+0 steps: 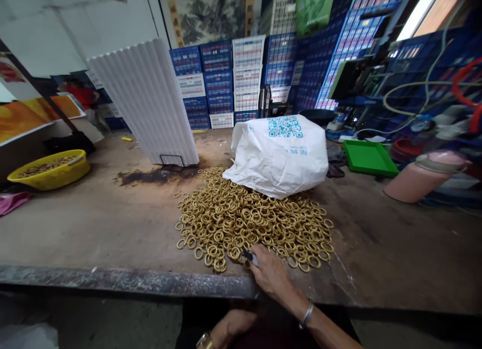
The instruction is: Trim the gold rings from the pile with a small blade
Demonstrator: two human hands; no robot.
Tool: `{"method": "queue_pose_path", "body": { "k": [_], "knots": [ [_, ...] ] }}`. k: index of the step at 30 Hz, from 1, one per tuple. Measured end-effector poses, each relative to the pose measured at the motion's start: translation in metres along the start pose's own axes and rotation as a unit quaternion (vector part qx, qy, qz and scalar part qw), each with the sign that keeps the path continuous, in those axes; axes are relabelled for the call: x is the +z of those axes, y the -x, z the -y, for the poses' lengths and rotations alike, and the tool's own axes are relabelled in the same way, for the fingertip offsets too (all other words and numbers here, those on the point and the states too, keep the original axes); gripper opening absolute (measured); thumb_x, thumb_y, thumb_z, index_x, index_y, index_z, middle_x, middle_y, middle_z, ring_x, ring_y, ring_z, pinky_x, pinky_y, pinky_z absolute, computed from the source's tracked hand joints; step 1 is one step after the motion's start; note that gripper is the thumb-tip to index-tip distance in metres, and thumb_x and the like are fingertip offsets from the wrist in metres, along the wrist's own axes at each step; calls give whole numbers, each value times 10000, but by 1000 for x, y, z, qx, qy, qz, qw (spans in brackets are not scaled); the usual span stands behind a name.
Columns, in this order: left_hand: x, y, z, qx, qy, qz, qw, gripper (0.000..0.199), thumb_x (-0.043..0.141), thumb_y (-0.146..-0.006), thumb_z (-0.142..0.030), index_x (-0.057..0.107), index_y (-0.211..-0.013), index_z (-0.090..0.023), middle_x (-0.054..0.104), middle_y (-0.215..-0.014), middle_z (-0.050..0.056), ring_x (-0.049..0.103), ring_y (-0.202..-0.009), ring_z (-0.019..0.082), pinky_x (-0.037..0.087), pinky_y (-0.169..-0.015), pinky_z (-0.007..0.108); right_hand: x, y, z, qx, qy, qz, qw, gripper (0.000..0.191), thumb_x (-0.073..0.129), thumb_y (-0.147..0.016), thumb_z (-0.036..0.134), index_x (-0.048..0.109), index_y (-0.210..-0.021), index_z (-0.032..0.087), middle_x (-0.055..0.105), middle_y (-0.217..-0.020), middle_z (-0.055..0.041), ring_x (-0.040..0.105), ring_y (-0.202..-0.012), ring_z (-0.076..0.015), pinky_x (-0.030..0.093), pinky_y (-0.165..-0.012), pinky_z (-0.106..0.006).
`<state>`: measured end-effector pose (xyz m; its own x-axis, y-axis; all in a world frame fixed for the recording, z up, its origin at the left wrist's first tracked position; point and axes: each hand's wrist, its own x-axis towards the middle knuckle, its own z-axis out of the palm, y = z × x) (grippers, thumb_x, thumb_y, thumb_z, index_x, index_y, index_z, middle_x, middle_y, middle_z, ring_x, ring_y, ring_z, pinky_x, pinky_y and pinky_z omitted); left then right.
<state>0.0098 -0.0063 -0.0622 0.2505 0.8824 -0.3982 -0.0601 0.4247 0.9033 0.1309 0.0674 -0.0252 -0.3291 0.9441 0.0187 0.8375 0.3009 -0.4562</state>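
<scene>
A heap of brass-coloured rings spreads over the worktable near its front edge. At the front of this heap, my right hand is closed around a short grey tool with a black end; its exact kind is too small to tell. The black end points left, against the nearest rings. My left hand is low in front of the table edge, over my lap, its fingers in shadow and hard to make out. A white woven sack with blue print lies on the back of the heap.
Left of the heap, a corrugated white panel stands in a wire holder. A yellow basin of rings sits far left. To the right are a green tray and a pink bottle. Stacked crates line the back; a person is far left.
</scene>
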Motion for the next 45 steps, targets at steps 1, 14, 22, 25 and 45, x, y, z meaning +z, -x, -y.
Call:
{"method": "queue_pose_path", "body": {
  "k": [1,14,22,25,45],
  "knots": [
    [-1,1,-1,-2,-10,16,1000,253,513,-818,-312,557,-1042,-203,564,-1077,66,558,-912,182,479,-755,352,1,-1,-3,8,-20,0,1000,183,426,-721,131,534,-849,203,616,-790,-26,553,-687,-151,300,-586,-231],
    [-4,18,-33,217,-147,-130,956,358,485,-794,-330,530,-1123,-195,581,-753,52,491,-595,138,383,-574,250,-10,4,0,146,-504,99,845,191,509,-640,379,491,-718,206,325,-482,90,250,-395,-62,204,-396,-191],
    [15,-5,-38,217,-65,-157,961,190,448,-797,-336,513,-723,-174,478,-559,-15,417,-468,94,349,-475,222,-8,9,-3,189,-506,101,836,341,558,-578,523,454,-602,199,320,-425,87,236,-350,-48,163,-368,-196],
    [17,-9,-37,142,26,-139,980,242,477,-759,-414,454,-720,-176,466,-524,-39,386,-371,66,303,-383,193,-5,10,-5,181,-479,87,854,350,556,-566,532,455,-583,197,344,-398,81,245,-337,-49,167,-366,-201],
    [18,-22,-47,4,76,-121,990,154,504,-693,-312,423,-697,-182,468,-410,-74,383,-298,66,305,-371,188,16,0,-24,162,-421,49,891,437,540,-525,606,552,-597,175,476,-395,19,438,-383,-118,357,-404,-218]
  ]
}}
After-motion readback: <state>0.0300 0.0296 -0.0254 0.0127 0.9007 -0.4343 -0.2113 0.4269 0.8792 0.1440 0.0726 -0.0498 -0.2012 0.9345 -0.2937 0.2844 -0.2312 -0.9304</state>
